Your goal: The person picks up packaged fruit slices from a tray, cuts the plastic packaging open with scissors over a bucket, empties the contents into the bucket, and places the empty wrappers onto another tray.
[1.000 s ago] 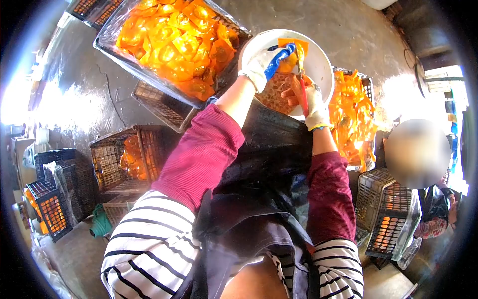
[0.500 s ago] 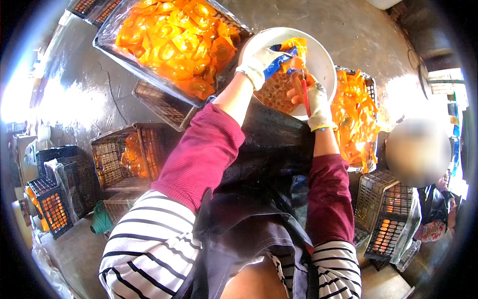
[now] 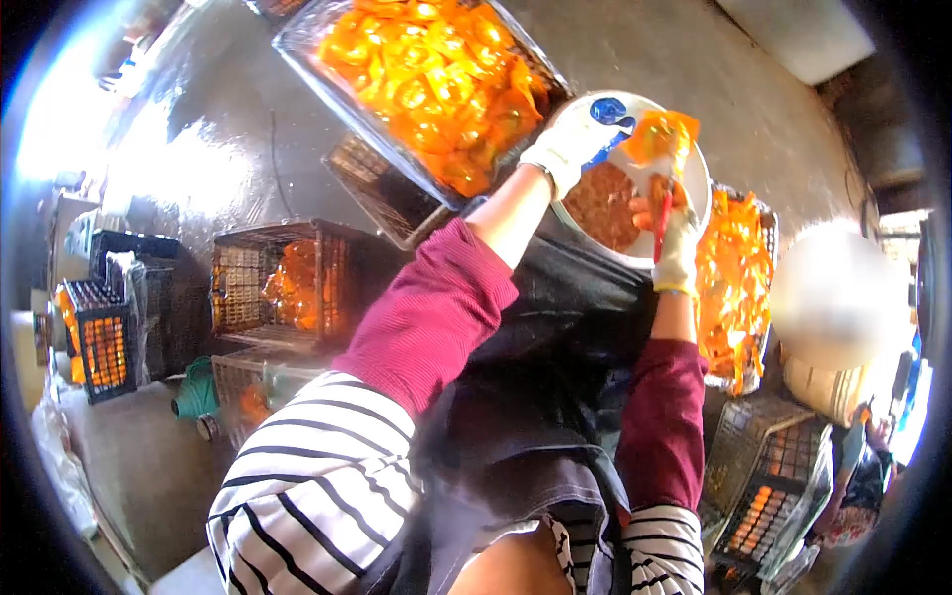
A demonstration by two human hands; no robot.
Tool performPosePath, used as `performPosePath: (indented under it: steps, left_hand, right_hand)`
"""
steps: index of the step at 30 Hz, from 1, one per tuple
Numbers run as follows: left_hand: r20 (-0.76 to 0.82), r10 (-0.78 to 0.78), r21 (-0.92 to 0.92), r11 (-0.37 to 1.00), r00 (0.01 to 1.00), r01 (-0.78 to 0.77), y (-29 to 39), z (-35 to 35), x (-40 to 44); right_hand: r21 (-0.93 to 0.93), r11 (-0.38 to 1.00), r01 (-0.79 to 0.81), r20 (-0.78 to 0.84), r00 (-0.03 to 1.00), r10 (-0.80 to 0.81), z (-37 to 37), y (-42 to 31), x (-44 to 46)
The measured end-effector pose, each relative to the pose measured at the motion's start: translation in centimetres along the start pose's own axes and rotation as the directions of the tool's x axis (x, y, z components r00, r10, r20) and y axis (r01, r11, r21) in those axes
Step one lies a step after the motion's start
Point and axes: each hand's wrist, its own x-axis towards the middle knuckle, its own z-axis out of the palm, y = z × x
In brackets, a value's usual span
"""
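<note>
My left hand (image 3: 570, 149), in a white glove with blue over the fingers, is closed at the left edge of a glossy orange square piece (image 3: 662, 137). That piece hangs above a white tub (image 3: 702, 188) with brown, lumpy contents (image 3: 603, 203). My right hand (image 3: 675, 246), its white glove leaving the fingers orange-brown, grips a slim red-handled tool (image 3: 662, 220) just below the piece. The tool's working end is too blurred to make out, so its kind is unclear.
A plastic-lined crate (image 3: 397, 159) heaped with similar orange pieces (image 3: 426, 89) stands beyond my left arm. Another full crate (image 3: 736, 283) is right of the tub. More crates (image 3: 268, 288) lie at left and lower right. A person (image 3: 863, 486) is at far right.
The view has shifted, so tub and crates appear farther right and lower. The orange piece, bunched in my left hand before, now spreads out flatter to the right of its fingers.
</note>
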Motion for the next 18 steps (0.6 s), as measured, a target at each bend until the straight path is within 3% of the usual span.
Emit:
performPosePath:
  steps: [1, 4, 6, 8, 9, 10, 11, 12, 13, 14, 16, 17, 18]
  left_hand:
    - [-0.008, 0.094, 0.061, 0.994, 0.996, -0.093, 1.1, -0.4, -0.7]
    - [-0.112, 0.268, 0.351, 0.911, 0.957, -0.214, 1.5, -3.8, -0.5]
    - [-0.179, 0.341, 0.573, 0.799, 0.923, -0.184, 2.5, -6.6, -1.9]
    - [-0.481, 0.05, 0.374, 0.915, 0.875, 0.153, -0.7, -9.9, 0.0]
    - [-0.483, 0.102, 0.517, 0.834, 0.87, 0.19, -3.0, -12.3, 1.5]
    - [-0.486, 0.149, 0.642, 0.73, 0.861, 0.236, -4.3, -14.0, 2.8]
    - [-0.438, 0.206, 0.799, 0.536, 0.875, 0.274, -3.4, -13.9, 2.9]
    - [-0.385, 0.238, 0.901, 0.304, 0.891, 0.308, -2.9, -13.7, 2.8]
    - [-0.246, 0.304, 0.962, 0.197, 0.921, 0.192, -3.2, -13.8, 3.4]
    - [-0.125, 0.275, 0.989, 0.109, 0.953, 0.098, -2.7, -13.2, 3.8]
    - [0.216, 0.288, 0.965, -0.21, 0.933, -0.159, -4.4, -13.1, 5.9]
    - [0.298, 0.18, 0.918, -0.324, 0.938, -0.23, -5.2, -12.8, 7.3]
    - [0.361, 0.118, 0.887, -0.35, 0.925, -0.301, -6.5, -13.0, 8.0]
  right_hand:
    - [0.089, 0.996, 0.031, 0.0, 1.0, -0.031, -0.2, 0.2, 0.1]
    - [-0.109, 0.986, 0.123, -0.093, 0.987, -0.133, 1.3, -2.6, -1.4]
    - [-0.234, 0.957, 0.171, -0.06, 0.98, -0.19, -0.3, -2.9, -1.3]
    - [0.185, 0.958, 0.219, -0.202, 0.963, -0.181, -1.8, -2.9, -0.6]
    - [0.362, 0.883, 0.3, -0.26, 0.942, -0.213, -2.5, -2.5, -0.4]
    - [0.564, 0.78, 0.271, -0.233, 0.958, -0.165, -3.3, -2.8, -1.0]
    - [0.737, 0.636, 0.231, -0.204, 0.972, -0.117, -4.2, -3.1, -1.5]
    - [0.781, 0.57, 0.253, -0.285, 0.958, -0.036, -6.7, -0.1, 0.2]
    - [0.8, 0.569, 0.192, -0.204, 0.978, -0.042, -6.2, -0.8, -0.4]
    - [0.811, 0.572, 0.122, -0.125, 0.992, -0.035, -5.2, -2.0, -1.6]
    - [0.728, 0.663, 0.175, -0.178, 0.982, -0.064, -4.3, -2.2, -0.8]
    - [0.705, 0.69, 0.165, -0.038, 0.98, -0.195, -3.7, -2.5, -0.5]
    - [0.71, 0.68, 0.184, -0.077, 0.98, -0.185, -3.8, -2.0, 0.4]
